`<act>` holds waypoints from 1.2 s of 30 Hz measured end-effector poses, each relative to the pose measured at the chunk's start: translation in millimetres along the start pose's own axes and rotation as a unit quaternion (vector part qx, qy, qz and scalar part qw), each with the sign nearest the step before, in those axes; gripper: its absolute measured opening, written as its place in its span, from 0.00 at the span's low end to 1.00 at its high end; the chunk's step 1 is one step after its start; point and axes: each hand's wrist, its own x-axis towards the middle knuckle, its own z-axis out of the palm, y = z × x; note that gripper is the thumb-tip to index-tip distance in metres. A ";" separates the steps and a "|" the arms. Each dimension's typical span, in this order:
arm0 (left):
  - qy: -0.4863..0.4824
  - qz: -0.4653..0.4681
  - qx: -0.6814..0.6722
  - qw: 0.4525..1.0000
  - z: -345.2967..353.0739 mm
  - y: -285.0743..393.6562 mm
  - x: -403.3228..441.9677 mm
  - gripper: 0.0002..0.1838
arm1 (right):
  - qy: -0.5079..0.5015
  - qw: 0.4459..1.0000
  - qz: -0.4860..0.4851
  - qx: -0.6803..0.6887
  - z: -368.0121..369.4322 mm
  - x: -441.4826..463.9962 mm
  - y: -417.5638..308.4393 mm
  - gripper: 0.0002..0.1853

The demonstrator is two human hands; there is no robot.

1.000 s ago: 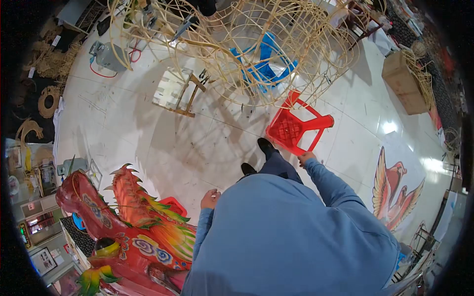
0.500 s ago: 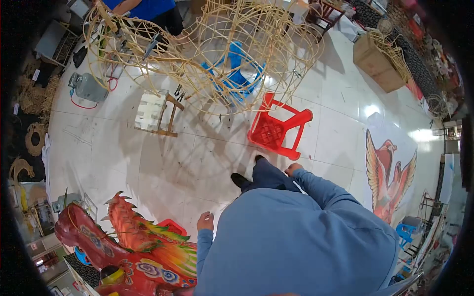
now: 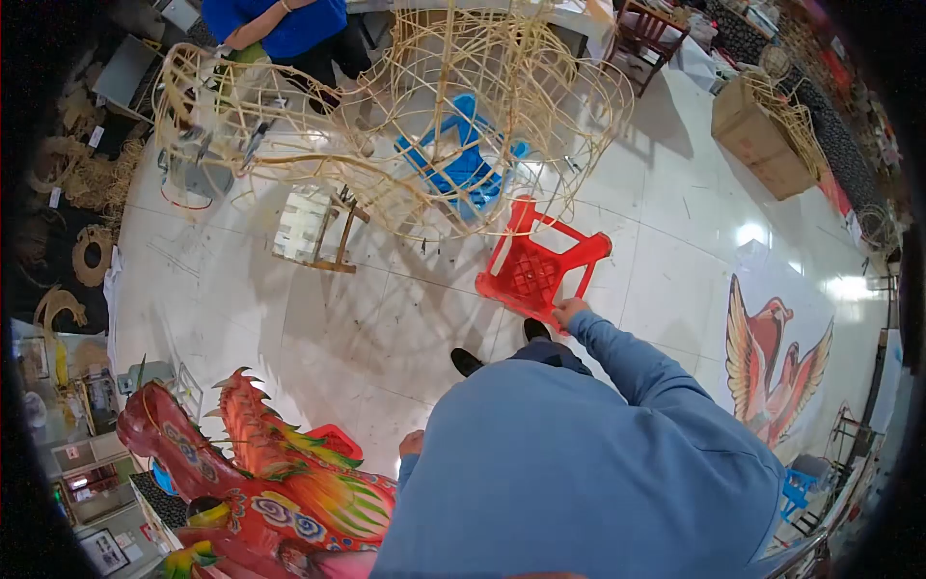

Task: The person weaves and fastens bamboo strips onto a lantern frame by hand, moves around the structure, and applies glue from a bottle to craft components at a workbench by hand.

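My right hand [image 3: 571, 311] is closed on the near edge of a red plastic stool [image 3: 532, 273], which lies tipped on the floor in front of my shoes. My left hand [image 3: 412, 443] hangs low beside my body, partly hidden by my blue top; its fingers are too hidden to read. Beyond the red stool is a large frame of bent cane strips [image 3: 338, 159], with a blue plastic stool [image 3: 473, 164] under it.
A painted dragon head [image 3: 280, 482] stands at the lower left. A small wooden stool [image 3: 318, 232] is ahead. A person in blue [image 3: 280, 29] is at the top left. A cardboard box [image 3: 762, 135] and a phoenix picture [image 3: 772, 357] are at the right.
My right hand has closed on the red stool's edge again after being apart from it half a second ago. My left hand has drawn back toward my body. More of the person in blue shows.
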 end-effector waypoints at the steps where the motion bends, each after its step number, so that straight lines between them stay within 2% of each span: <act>1: -0.023 -0.019 0.054 0.998 11.5 -7.4 4.1 0.17 | 0.031 0.998 -0.025 -0.042 -7.2 2.9 12.2 0.17; 3: -0.044 -0.040 0.111 0.992 22.0 5.8 2.5 0.18 | 0.095 0.985 -0.075 -0.126 -20.2 13.4 45.1 0.16; 5: -0.005 -0.053 0.139 0.989 28.2 29.8 -4.3 0.17 | 0.028 0.999 0.023 -0.014 -27.1 21.3 83.3 0.16; 7: 0.017 -0.061 0.156 0.986 31.4 63.4 -9.7 0.17 | -0.012 0.997 0.077 -0.023 -37.6 15.8 113.3 0.15; 8: 0.048 -0.065 0.125 0.989 31.6 83.9 -13.4 0.17 | -0.015 0.997 0.074 -0.021 -36.5 16.5 133.0 0.15; 10: 0.109 -0.071 0.062 0.990 29.3 124.4 -19.9 0.16 | -0.021 0.991 0.128 0.018 -27.7 20.6 166.1 0.15; 15: 0.141 -0.099 0.046 0.984 24.2 196.4 -33.1 0.15 | -0.047 0.995 0.081 -0.042 1.3 31.4 207.0 0.15; 17: 0.123 -0.116 0.034 0.985 24.1 220.7 -43.7 0.15 | -0.067 0.988 0.127 0.055 12.5 35.5 210.9 0.14; 21: 0.112 -0.116 0.066 0.985 39.7 219.5 -47.1 0.15 | -0.107 0.991 0.075 0.042 6.9 24.0 189.7 0.14; 23: 0.113 -0.118 0.085 0.983 46.4 206.8 -59.4 0.15 | -0.084 0.996 0.010 0.022 15.2 33.2 193.9 0.13; 25: 0.076 -0.075 0.120 0.987 49.8 199.0 -63.1 0.15 | -0.066 0.997 -0.029 0.008 12.8 44.7 196.2 0.13; 26: 0.058 -0.055 0.137 0.987 52.7 194.8 -67.4 0.15 | -0.073 0.997 0.008 0.036 7.3 42.3 192.5 0.13; 28: 0.074 -0.075 0.124 0.987 62.1 167.9 -68.0 0.16 | -0.085 0.989 0.080 0.091 -5.8 33.1 183.7 0.13; 29: 0.087 -0.092 0.113 0.986 66.9 154.3 -61.2 0.16 | -0.082 0.990 0.071 0.087 -13.6 28.7 181.9 0.13; 31: 0.111 -0.106 0.092 0.984 71.5 160.3 -52.1 0.16 | -0.088 0.995 0.032 -0.029 -25.6 24.3 182.0 0.13; 32: 0.118 -0.112 0.085 0.983 67.6 177.5 -57.5 0.16 | -0.085 0.995 0.024 -0.037 -28.2 26.4 179.7 0.13; 35: 0.123 -0.134 0.069 0.981 61.6 212.6 -66.0 0.16 | -0.090 0.982 0.135 0.099 -19.9 33.8 193.7 0.12; 36: 0.134 -0.130 0.065 0.980 62.9 209.5 -63.4 0.16 | -0.091 0.982 0.137 0.089 -21.6 33.0 192.5 0.12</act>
